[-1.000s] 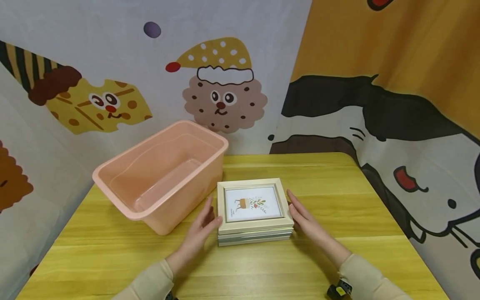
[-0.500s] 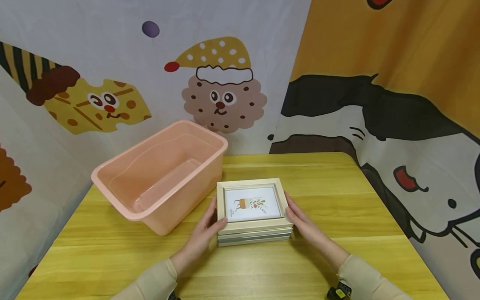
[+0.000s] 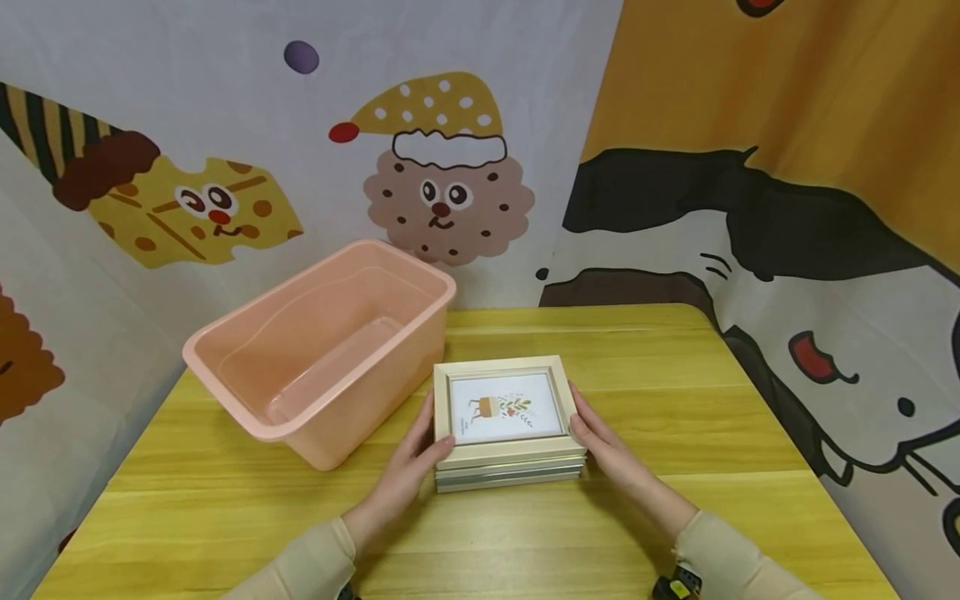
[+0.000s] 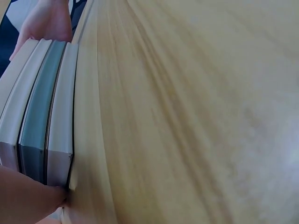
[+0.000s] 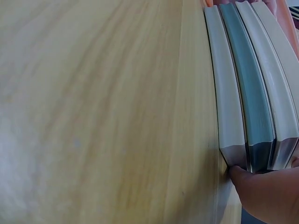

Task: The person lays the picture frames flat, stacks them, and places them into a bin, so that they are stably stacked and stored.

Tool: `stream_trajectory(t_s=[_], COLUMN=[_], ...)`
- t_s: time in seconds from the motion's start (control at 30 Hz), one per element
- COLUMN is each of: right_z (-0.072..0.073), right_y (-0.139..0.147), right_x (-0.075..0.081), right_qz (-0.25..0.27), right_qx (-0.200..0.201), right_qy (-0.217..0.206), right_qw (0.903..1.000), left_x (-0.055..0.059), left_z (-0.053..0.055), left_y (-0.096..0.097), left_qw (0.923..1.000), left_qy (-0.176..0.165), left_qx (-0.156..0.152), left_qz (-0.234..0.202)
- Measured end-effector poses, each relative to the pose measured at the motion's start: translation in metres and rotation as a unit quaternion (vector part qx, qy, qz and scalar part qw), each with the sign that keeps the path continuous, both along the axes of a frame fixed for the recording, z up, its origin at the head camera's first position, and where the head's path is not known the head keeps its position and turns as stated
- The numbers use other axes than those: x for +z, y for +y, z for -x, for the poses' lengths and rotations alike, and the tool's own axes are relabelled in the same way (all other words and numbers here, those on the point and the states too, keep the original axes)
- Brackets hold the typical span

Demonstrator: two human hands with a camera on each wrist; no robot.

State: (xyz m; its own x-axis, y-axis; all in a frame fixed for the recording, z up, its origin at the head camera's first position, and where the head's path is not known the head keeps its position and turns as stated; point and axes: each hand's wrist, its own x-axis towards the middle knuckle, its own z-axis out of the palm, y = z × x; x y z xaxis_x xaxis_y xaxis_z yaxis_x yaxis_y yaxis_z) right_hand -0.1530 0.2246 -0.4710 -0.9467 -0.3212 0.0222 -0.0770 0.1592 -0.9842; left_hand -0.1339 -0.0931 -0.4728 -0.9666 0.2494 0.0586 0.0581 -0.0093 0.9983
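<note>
Several picture frames [image 3: 510, 477] lie in a neat stack on the table. Uppermost is a cream picture frame [image 3: 498, 455] around a print of a plant in a pot with legs. White edges and one teal edge [image 5: 247, 79] show below it. My left hand [image 3: 405, 462] grips the stack's left side, its thumb over the top frame's near corner. On the right side my right hand [image 3: 611, 450] holds the stack, fingers along the edge. Both wrist views show fingertips reaching the lowest frame, the left hand [image 4: 23, 198] in one and the right hand [image 5: 271, 196] in the other.
A pink plastic basin [image 3: 390, 379] with nothing in it stands at the left, close beside the stack. The wooden table [image 3: 675, 392] reaches back to a cartoon-printed cloth [image 3: 450, 50] hanging behind and on both sides.
Both hands have closed in on the stack from either side. The left thumb has come onto the top picture frame's corner. The stack and basin have stayed in place.
</note>
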Motion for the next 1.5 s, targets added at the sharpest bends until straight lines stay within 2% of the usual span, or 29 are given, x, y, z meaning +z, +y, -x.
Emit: stream_trajectory(t_s=[0.43, 0.8, 1.07, 1.27, 1.5], right_z=[0.0015, 0.0011, -0.0009, -0.0028, -0.0044], right_y=[-0.0007, -0.0033, -0.0081, -0.0084, -0.0088], right_x=[0.0025, 0.0032, 0.0075, 0.0075, 0.0074], right_qz=[0.004, 0.0, -0.01, -0.006, 0.008], right_qx=[0.004, 0.0, -0.013, -0.03, -0.027], right_qy=[-0.012, -0.015, -0.027, -0.038, -0.039], right_qw=[0.9999, 0.9999, 0.9995, 0.9988, 0.9988], left_x=[0.0041, 0.0017, 0.0066, 0.0072, 0.0086], left_z=[0.0003, 0.0003, -0.0015, -0.0015, -0.0029], left_y=[0.0025, 0.0009, 0.0009, 0.0016, 0.0025], left_qw=[0.9999, 0.9998, 0.999, 0.9994, 0.9988], left_qy=[0.01, -0.016, -0.043, -0.026, -0.018], left_qx=[-0.009, -0.01, 0.0, 0.005, 0.018], left_qz=[0.002, 0.002, -0.011, 0.022, 0.042])
